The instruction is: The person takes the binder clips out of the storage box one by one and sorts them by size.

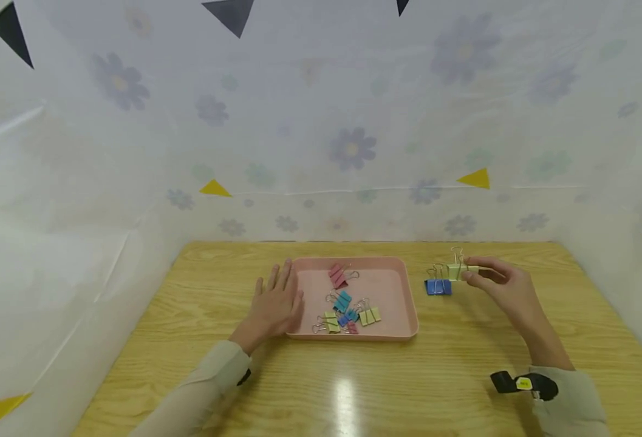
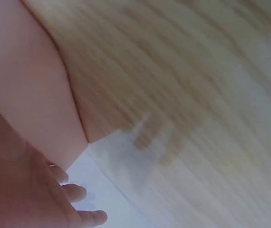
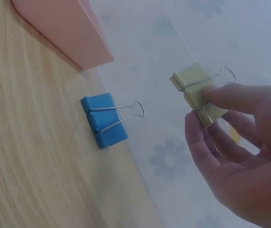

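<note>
A yellow binder clip is pinched between the thumb and fingers of my right hand, held above the table right of the tray. Close beside it a large blue binder clip stands on the wood, its wire handles up. My left hand rests against the left side of the pink tray, fingers extended. Inside the tray lie a pink binder clip, a teal binder clip, a yellow binder clip and several others clustered near the front. In the left wrist view the left hand shows only partly.
The wooden table reaches back to a white flower-patterned sheet that also encloses both sides. Yellow and dark triangles are stuck on the sheet. A black strap with a small device sits on the right wrist.
</note>
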`<move>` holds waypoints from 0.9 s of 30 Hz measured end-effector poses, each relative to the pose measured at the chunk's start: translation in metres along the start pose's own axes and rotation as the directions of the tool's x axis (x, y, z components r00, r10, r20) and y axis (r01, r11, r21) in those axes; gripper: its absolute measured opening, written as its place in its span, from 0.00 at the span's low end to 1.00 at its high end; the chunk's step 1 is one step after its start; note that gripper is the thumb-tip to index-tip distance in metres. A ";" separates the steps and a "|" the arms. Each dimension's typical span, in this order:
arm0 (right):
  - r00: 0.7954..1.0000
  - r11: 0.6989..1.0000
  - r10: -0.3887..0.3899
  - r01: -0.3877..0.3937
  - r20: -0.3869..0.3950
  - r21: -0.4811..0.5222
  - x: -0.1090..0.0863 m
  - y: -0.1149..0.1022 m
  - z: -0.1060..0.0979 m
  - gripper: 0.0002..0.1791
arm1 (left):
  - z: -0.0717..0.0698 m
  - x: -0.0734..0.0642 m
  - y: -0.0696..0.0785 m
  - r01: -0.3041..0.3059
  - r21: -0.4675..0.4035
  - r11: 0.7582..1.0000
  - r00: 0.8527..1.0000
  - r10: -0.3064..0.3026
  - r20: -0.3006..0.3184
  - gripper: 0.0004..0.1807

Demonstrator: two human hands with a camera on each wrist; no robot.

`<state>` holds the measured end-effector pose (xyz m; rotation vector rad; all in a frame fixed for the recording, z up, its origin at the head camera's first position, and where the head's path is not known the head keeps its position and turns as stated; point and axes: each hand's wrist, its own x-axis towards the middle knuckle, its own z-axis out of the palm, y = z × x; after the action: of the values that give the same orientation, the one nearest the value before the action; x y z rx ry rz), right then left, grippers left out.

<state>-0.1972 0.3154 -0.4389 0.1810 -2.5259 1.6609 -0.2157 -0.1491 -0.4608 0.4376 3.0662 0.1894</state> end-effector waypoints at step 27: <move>0.994 0.997 0.071 -0.069 -0.086 0.026 0.001 0.035 -0.027 0.25 | 0.014 0.001 -0.001 -0.009 -0.004 1.000 0.996 0.009 -0.085 0.34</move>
<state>-0.2027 0.3540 -0.4600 0.0220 -2.4776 1.6847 -0.2164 -0.1480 -0.4748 0.4553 3.1468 0.2207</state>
